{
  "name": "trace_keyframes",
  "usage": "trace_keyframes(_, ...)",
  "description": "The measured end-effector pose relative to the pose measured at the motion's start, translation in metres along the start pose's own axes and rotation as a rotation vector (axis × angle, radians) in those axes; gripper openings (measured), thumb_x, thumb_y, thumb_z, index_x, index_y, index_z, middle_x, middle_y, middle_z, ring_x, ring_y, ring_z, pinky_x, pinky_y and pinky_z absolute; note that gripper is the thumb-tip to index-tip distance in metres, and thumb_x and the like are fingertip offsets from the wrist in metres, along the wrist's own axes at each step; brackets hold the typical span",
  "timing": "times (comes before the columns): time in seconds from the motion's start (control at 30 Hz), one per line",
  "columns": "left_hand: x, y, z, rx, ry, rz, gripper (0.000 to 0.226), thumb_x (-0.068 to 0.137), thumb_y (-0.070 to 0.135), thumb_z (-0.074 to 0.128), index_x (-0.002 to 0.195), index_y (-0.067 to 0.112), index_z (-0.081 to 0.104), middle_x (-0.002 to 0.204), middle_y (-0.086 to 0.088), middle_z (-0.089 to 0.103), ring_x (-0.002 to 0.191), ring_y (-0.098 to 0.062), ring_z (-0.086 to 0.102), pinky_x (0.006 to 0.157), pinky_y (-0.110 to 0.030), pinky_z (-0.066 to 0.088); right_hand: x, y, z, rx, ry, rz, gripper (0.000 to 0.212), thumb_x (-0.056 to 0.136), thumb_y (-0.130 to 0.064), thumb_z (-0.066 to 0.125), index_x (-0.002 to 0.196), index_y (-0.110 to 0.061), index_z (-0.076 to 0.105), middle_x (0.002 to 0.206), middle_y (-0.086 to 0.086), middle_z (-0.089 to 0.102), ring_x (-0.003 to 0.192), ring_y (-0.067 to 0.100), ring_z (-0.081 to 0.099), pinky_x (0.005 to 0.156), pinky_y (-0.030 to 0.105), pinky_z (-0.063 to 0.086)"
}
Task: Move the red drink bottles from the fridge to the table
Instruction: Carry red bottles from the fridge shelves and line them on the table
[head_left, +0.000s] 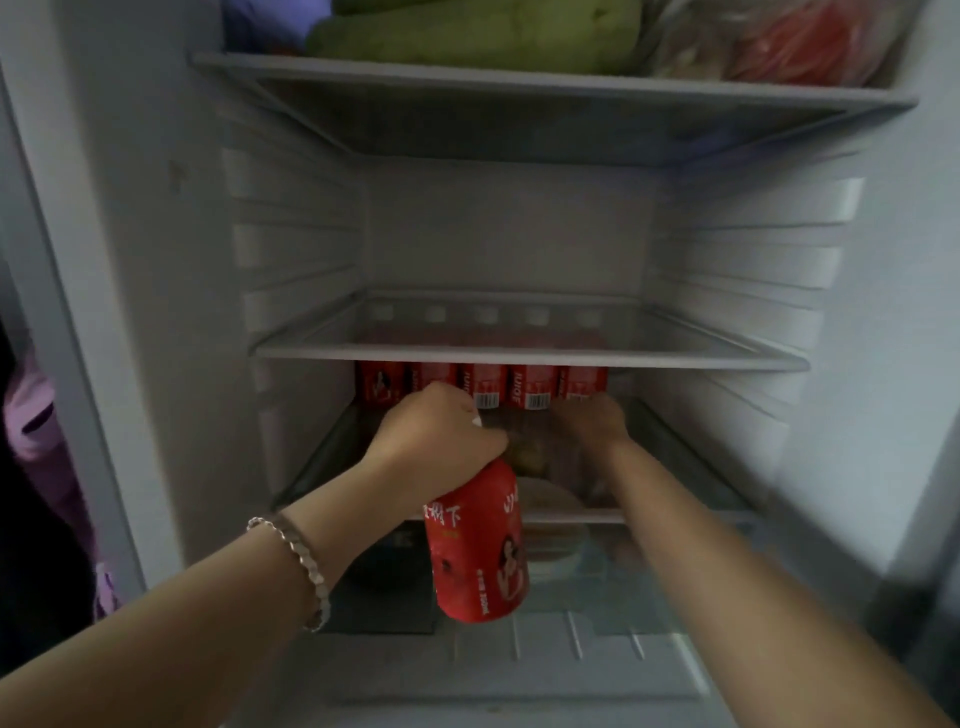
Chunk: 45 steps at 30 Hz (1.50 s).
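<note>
head: left hand (441, 431) grips red bottle (475, 545)

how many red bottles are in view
6. A held bottle in the left hand, out front; a row of five at the back under the glass shelf, right hand at the rightmost. Others may hide behind the hands.

I face a white household fridge (514, 234) with clear glass shelves (530, 354), probably in a home kitchen: long green vegetables (467, 36) and bagged red food (800, 47) sit above, a row of red drink bottles (483, 384) below.
</note>
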<state>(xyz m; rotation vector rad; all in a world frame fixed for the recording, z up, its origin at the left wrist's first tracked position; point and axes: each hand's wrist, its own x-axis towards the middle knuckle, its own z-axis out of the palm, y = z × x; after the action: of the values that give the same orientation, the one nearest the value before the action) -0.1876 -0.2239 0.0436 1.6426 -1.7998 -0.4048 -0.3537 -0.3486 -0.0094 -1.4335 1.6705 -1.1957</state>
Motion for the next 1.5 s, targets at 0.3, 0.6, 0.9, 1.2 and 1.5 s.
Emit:
trace_keyframes(0.3, 0.009, -0.008, 0.013, -0.016, 0.085, -0.038, 0.024, 0.085, 0.030, 0.063, 0.064, 0.019, 0.061, 0.069, 0.004, 0.062, 0.067, -0.006, 0.059, 0.053, -0.018, 0.040, 0.106, 0.027, 0.017, 0.102, 0.101, 0.150, 0.105, 0.058, -0.027, 0.087, 0.143, -0.016, 0.026, 0.144, 0.011, 0.037, 0.132, 0.029, 0.040, 0.111, 0.043, 0.035)
trace_keyframes(0.6, 0.012, 0.002, 0.010, 0.029, -0.028, -0.034, 0.037, 0.079, 0.048, 0.066, 0.064, 0.015, 0.058, 0.065, 0.002, 0.061, 0.062, -0.009, 0.059, 0.054, -0.020, 0.043, 0.059, 0.017, 0.000, 0.333, 0.130, 0.008, 0.052, 0.079, -0.007, 0.074, 0.126, -0.010, 0.050, 0.127, 0.012, 0.058, 0.119, 0.025, 0.055, 0.091, 0.027, 0.044)
trace_keyframes(0.9, 0.001, -0.002, -0.001, 0.338, -0.253, 0.157, 0.029, 0.084, 0.056, 0.054, 0.083, 0.027, 0.050, 0.088, 0.009, 0.054, 0.086, -0.009, 0.055, 0.067, -0.020, 0.044, -0.034, 0.015, 0.001, 0.021, 0.091, -0.088, 0.083, 0.060, -0.036, 0.085, 0.128, -0.012, 0.042, 0.121, 0.004, 0.059, 0.107, 0.022, 0.060, 0.073, 0.026, 0.044)
trace_keyframes(1.2, -0.016, -0.005, 0.008, 0.207, -0.028, 0.134, 0.057, 0.071, 0.070, 0.055, 0.052, 0.016, 0.049, 0.051, 0.002, 0.052, 0.049, -0.011, 0.049, 0.047, -0.024, 0.037, -0.117, 0.014, -0.004, 0.003, 0.102, -0.182, 0.084, 0.052, -0.041, 0.085, 0.122, -0.024, 0.042, 0.108, -0.002, 0.062, 0.091, 0.016, 0.064, 0.075, 0.035, 0.055)
trace_keyframes(1.5, -0.029, -0.013, -0.015, 0.163, -0.026, 0.295, 0.056, 0.045, 0.078, 0.054, 0.074, 0.030, 0.051, 0.071, 0.012, 0.060, 0.067, -0.003, 0.057, 0.056, -0.020, 0.043, -0.153, 0.008, -0.005, -0.318, 0.015, -0.536, 0.091, 0.050, -0.034, 0.087, 0.130, -0.032, 0.044, 0.108, -0.019, 0.044, 0.098, 0.008, 0.053, 0.082, 0.027, 0.049)
